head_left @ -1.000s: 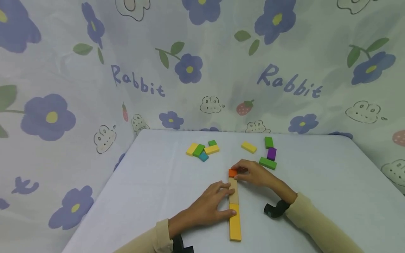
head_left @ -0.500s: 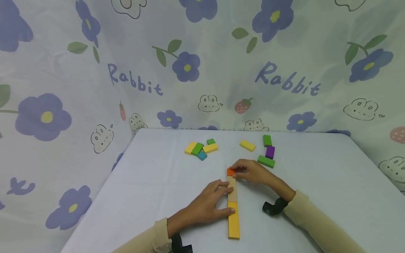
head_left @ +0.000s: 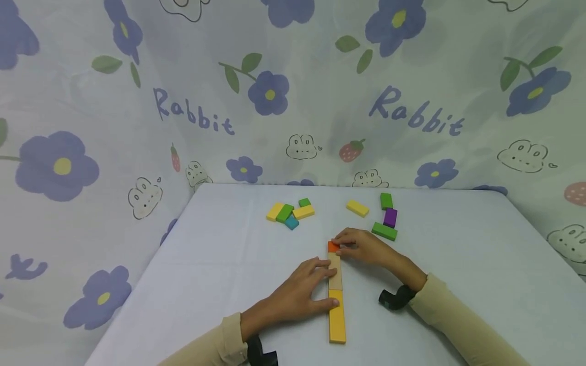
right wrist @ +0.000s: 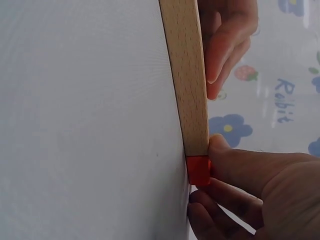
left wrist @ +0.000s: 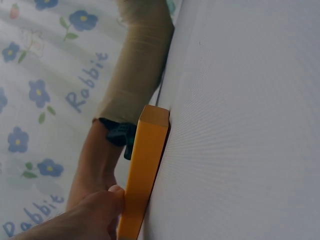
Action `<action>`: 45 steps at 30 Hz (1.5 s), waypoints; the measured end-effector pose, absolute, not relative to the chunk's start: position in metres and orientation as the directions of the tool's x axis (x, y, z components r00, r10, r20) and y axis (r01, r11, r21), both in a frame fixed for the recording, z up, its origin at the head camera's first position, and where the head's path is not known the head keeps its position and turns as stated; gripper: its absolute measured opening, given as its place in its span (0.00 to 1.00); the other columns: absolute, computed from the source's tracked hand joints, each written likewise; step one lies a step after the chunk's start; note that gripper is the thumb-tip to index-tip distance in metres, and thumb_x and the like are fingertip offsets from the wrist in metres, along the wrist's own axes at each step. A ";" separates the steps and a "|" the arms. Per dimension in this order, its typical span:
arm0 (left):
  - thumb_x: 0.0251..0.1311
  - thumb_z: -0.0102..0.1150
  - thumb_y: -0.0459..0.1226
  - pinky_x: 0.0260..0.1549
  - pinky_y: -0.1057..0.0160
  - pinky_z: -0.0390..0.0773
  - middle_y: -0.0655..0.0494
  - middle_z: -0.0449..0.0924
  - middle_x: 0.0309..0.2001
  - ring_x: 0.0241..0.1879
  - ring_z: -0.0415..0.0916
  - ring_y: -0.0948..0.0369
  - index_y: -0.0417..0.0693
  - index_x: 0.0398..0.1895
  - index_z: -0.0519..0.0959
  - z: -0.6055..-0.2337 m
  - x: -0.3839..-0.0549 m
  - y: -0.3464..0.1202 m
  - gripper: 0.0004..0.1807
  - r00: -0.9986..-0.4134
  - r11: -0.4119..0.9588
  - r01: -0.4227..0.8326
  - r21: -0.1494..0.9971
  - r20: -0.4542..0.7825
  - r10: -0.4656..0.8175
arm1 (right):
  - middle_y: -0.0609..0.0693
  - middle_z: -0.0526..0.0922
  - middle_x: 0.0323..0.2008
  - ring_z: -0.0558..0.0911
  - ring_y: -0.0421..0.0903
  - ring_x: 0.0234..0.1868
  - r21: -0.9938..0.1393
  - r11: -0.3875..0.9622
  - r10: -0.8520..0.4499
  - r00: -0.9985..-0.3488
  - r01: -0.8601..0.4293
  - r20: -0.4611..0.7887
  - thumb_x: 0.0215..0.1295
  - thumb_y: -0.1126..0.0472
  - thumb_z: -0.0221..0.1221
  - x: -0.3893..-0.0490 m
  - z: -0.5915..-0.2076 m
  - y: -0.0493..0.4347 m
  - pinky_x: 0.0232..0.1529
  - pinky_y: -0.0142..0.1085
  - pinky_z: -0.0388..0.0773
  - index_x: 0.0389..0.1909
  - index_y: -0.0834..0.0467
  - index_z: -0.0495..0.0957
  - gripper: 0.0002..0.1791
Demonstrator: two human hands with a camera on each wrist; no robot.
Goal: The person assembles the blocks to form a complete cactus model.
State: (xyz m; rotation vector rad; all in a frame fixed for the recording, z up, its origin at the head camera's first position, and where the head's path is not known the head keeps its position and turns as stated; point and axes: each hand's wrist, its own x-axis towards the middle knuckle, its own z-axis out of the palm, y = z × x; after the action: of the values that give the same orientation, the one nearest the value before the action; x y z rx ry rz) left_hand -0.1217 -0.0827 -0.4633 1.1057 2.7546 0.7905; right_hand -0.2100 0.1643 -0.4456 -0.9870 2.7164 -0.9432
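A row of blocks lies end to end on the white table: a yellow block (head_left: 337,325) nearest, a plain wooden block (head_left: 337,282) in the middle, a small orange block (head_left: 332,246) at the far end. My left hand (head_left: 297,290) rests from the left, fingertips on the wooden block and thumb on the yellow one. From the right, my right hand (head_left: 366,249) pinches the orange block between thumb and fingers. In the right wrist view that block (right wrist: 200,170) sits against the wooden block's end, with the right thumb (right wrist: 220,143) at the joint.
Back left on the table (head_left: 220,234) is a loose group of yellow, green and blue blocks, including a blue one (head_left: 291,222). Further right lie a yellow block (head_left: 357,208), a purple block (head_left: 390,217) and two green blocks, one (head_left: 384,231) close beyond my right hand.
The head view has shifted slightly, so everything sits a little higher and further left. Both hands and the row of blocks keep their places relative to each other.
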 end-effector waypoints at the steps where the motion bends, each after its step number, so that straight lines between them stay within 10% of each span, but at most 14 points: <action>1: 0.63 0.52 0.67 0.69 0.49 0.67 0.62 0.58 0.75 0.74 0.57 0.58 0.64 0.73 0.66 -0.463 -0.122 -0.082 0.38 -0.743 0.613 0.620 0.489 0.116 0.659 | 0.49 0.85 0.50 0.83 0.49 0.54 -0.578 0.599 -0.609 -0.784 -0.554 0.119 0.64 0.58 0.67 -0.210 -0.445 0.164 0.56 0.43 0.81 0.54 0.58 0.84 0.18; 12: 0.51 0.59 0.73 0.70 0.40 0.62 0.61 0.35 0.82 0.79 0.48 0.52 0.67 0.72 0.61 -0.447 -0.147 -0.072 0.46 -0.734 0.647 0.560 0.517 -0.053 0.678 | 0.47 0.83 0.43 0.81 0.42 0.45 -0.510 0.605 -0.608 -0.768 -0.611 0.201 0.63 0.62 0.67 -0.210 -0.440 0.168 0.48 0.37 0.83 0.50 0.59 0.86 0.15; 20: 0.52 0.60 0.71 0.71 0.39 0.58 0.61 0.36 0.82 0.80 0.41 0.50 0.61 0.80 0.49 -0.450 -0.162 -0.073 0.57 -0.645 0.596 0.645 0.478 -0.078 0.760 | 0.45 0.84 0.43 0.82 0.42 0.44 -0.554 0.572 -0.614 -0.763 -0.605 0.200 0.64 0.63 0.66 -0.208 -0.446 0.167 0.49 0.36 0.82 0.43 0.55 0.87 0.08; 45: 0.54 0.60 0.70 0.71 0.36 0.55 0.64 0.39 0.81 0.80 0.40 0.50 0.65 0.76 0.55 -0.457 -0.157 -0.078 0.49 -0.651 0.567 0.626 0.535 -0.042 0.758 | 0.43 0.84 0.40 0.80 0.38 0.42 -0.564 0.571 -0.588 -0.777 -0.597 0.226 0.64 0.64 0.66 -0.205 -0.445 0.164 0.47 0.34 0.82 0.37 0.51 0.83 0.05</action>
State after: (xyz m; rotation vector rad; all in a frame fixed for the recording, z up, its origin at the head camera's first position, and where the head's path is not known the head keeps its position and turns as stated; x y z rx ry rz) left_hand -0.1571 -0.0785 -0.4572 1.1461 2.5346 0.7098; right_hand -0.2048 0.1640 -0.4453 -1.0542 2.7960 -1.0125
